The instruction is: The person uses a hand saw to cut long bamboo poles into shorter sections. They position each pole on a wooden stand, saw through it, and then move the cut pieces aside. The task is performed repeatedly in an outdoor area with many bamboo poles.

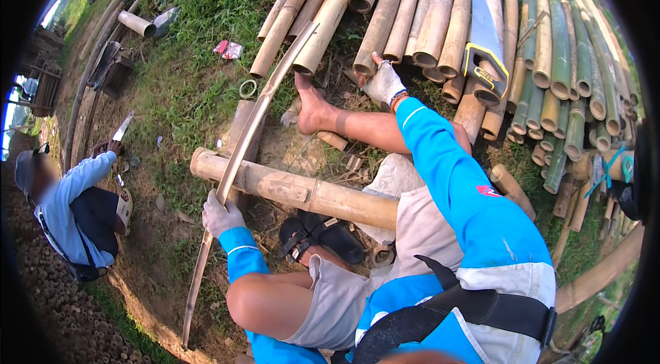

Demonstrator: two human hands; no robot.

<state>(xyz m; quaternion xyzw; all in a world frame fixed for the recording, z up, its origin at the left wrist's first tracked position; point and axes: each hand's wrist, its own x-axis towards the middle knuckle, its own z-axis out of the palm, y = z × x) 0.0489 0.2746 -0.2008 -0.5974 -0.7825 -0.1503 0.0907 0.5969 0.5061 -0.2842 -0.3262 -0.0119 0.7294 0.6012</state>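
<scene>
My left hand (222,214), in a pale work glove, is closed around a long split bamboo strip (251,123). The strip slants across the near end of a thick bamboo pole (323,193), its far tip near the stacked poles and its other end low on the left. The thick pole lies crosswise before me, reaching to my shorts. My right hand (385,83), gloved with bare fingertips, stretches forward beside the cut ends of the bamboo stack (405,10). Its fingers are apart and I see nothing in them; whether they touch a pole is unclear.
A handsaw (487,65) with a black and yellow handle rests on the stack at right, beside greener poles (560,48). Black sandals (337,237) lie under the thick pole. A co-worker (72,206) sits at left with a blade (124,126). Red-and-white litter (228,49) lies on the grass.
</scene>
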